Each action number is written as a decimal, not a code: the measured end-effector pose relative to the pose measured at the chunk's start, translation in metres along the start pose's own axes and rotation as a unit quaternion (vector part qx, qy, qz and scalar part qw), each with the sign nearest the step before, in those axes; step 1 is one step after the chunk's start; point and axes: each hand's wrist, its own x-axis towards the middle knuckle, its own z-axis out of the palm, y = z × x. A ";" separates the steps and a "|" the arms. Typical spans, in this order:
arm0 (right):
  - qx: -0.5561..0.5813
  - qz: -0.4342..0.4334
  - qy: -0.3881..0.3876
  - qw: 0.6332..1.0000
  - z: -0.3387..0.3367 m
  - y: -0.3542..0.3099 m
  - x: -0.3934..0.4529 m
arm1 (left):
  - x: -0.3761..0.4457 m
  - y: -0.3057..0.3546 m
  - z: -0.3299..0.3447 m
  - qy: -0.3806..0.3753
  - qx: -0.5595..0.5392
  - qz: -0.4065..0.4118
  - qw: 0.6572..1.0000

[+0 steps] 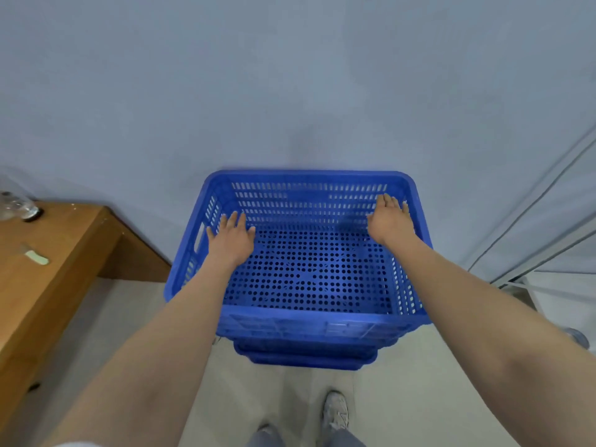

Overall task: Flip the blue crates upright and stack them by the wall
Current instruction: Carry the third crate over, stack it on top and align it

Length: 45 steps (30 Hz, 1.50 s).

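A blue perforated crate [303, 327] stands upright against the pale wall, on top of a stack of other blue crates [306, 354] whose rims show beneath it. My left hand [230, 240] hovers over the crate's left inner side with fingers spread, holding nothing. My right hand [388, 221] is over the right inner side near the far wall, fingers also apart and empty. Both forearms reach across the crate's near rim.
A wooden table [64, 262] stands to the left with a glass object [17, 206] and a small pale tool [37, 257] on it. A metal frame [541, 253] leans at the right. My shoe [335, 411] is on the light floor below the stack.
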 end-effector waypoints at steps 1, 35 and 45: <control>0.000 -0.007 0.005 1.000 -0.008 -0.007 -0.007 | -0.006 0.006 -0.008 0.003 -0.001 0.010 1.000; 0.037 0.001 -0.065 0.997 0.121 -0.024 -0.339 | -0.288 -0.035 0.122 -0.081 -0.003 0.049 0.996; 0.053 0.016 0.021 0.998 0.324 -0.021 -0.270 | -0.182 -0.053 0.325 -0.006 0.026 0.084 0.996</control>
